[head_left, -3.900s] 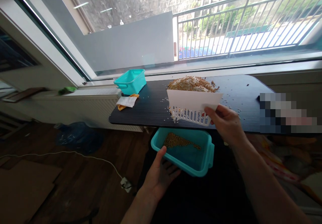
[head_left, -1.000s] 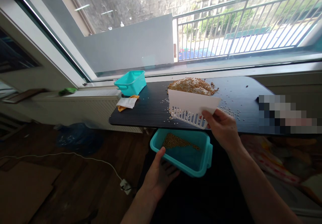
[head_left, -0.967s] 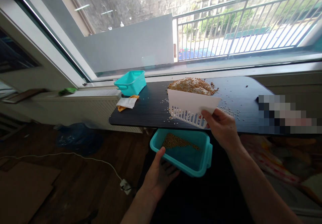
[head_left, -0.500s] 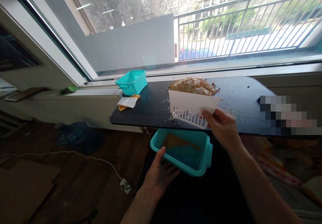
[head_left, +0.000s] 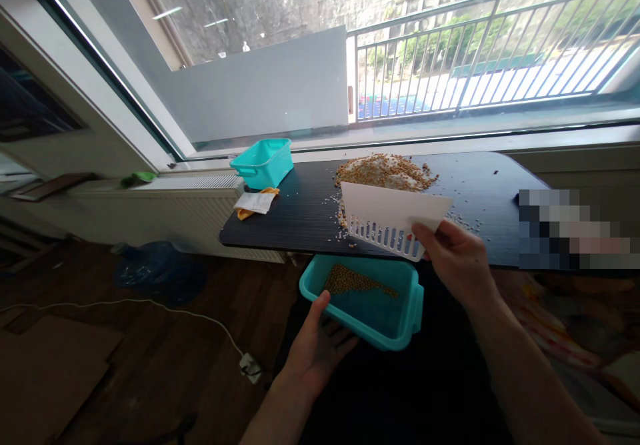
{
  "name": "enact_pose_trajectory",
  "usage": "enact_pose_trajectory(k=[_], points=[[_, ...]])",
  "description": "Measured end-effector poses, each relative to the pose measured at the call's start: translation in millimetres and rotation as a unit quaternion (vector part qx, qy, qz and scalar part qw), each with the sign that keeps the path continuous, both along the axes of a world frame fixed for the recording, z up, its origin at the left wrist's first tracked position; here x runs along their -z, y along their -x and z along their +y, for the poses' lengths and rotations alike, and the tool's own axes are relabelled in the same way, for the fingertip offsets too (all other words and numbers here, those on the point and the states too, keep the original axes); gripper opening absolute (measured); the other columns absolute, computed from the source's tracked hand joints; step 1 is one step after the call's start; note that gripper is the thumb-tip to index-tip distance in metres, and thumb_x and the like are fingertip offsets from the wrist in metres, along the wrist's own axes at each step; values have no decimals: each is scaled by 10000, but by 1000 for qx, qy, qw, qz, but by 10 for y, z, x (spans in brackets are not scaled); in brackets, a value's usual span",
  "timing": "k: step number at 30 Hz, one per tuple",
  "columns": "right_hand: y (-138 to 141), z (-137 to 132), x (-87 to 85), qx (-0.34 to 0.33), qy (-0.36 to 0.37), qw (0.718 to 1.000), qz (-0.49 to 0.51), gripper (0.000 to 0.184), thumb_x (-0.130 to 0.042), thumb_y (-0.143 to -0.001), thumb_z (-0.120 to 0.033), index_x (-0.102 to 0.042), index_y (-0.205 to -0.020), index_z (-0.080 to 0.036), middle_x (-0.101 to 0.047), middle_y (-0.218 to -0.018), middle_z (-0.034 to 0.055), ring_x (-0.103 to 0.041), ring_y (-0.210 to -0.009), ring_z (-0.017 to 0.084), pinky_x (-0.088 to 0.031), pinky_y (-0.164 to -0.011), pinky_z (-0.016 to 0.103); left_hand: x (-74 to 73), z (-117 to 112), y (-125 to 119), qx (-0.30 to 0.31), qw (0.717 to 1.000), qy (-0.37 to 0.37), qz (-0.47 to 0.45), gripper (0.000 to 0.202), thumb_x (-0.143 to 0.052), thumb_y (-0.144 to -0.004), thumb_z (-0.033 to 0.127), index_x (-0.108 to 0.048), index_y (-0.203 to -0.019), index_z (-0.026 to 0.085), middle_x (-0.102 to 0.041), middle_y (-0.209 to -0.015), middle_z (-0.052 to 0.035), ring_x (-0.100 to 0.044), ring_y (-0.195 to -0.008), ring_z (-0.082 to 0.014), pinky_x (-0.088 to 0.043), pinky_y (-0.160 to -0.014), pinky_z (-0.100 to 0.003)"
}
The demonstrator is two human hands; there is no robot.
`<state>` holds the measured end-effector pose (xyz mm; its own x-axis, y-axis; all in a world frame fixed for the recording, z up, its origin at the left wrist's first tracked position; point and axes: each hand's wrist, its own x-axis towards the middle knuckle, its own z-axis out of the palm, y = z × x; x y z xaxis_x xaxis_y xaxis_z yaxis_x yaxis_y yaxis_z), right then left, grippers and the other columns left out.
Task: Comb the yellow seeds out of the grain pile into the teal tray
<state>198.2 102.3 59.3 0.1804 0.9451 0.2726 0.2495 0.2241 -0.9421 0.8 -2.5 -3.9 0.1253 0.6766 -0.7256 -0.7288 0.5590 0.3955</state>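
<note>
My right hand (head_left: 457, 251) pinches the right end of a white slotted plastic scoop (head_left: 395, 208), tilted over the table's front edge. Behind the scoop lies a heap of brown beans mixed with white grains (head_left: 383, 170), partly hidden by it. My left hand (head_left: 320, 345) grips the near left rim of a turquoise basin (head_left: 383, 338), thumb over the rim and fingers underneath. Brownish round beans (head_left: 347, 279) rest in the basin's far left part. The basin sits below the table edge, over my lap.
The dark table (head_left: 300, 225) runs along a window. A second turquoise basin (head_left: 265, 165) stands at its left, by a folded white and orange cloth (head_left: 256, 202). Loose grains surround the heap. On the floor are a blue water bottle (head_left: 160, 271) and a power strip (head_left: 250, 368).
My right hand has moved the scoop a little to the right and slightly toward me. My left hand and the basin hold almost the same place.
</note>
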Motion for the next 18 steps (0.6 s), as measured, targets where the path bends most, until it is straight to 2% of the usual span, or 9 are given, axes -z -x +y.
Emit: enact_pose_trajectory(k=[7, 14, 16, 18], points=[[-82, -138, -67, -3, 2, 1000, -18, 237, -649, -718, -387, -707, -837, -191, -658, -627, -2, -546, -497, 113, -406, -423, 210, -19, -6, -9, -4, 1000, -3, 6, 613, -565, -764, 506, -456, -1257, 157, -549, -1234, -165, -582, -1063, -291, -459, -915, -412], [-96, -248, -121, -50, 18, 998, -20, 241, -665, -684, -394, -707, -805, -189, -600, -543, -27, -483, -445, 92, -367, -393, 200, -61, 6, -20, 0, 1000, 6, 20, 623, -557, -770, 507, -444, -1265, 146, -554, -1226, -160, -592, -1037, -285, -458, -917, -407], [-126, -289, -129, -39, 29, 999, -10, 246, -675, -669, -403, -708, -802, -198, -617, -567, -23, -482, -443, 90, -373, -395, 204, -72, 6, -21, -3, 1000, 9, 20, 632, -558, -770, 507, -435, -1271, 142, -552, -1227, -165, -590, -1045, -291, -459, -914, -409], [-192, -334, -114, 14, 40, 999, -1, 253, -683, -665, -411, -705, -802, -200, -640, -605, -10, -500, -459, 93, -400, -423, 213, -74, 2, -24, -7, 1000, 8, 16, 637, -563, -768, 505, -429, -1275, 143, -552, -1228, -168, -588, -1051, -297, -458, -913, -413]])
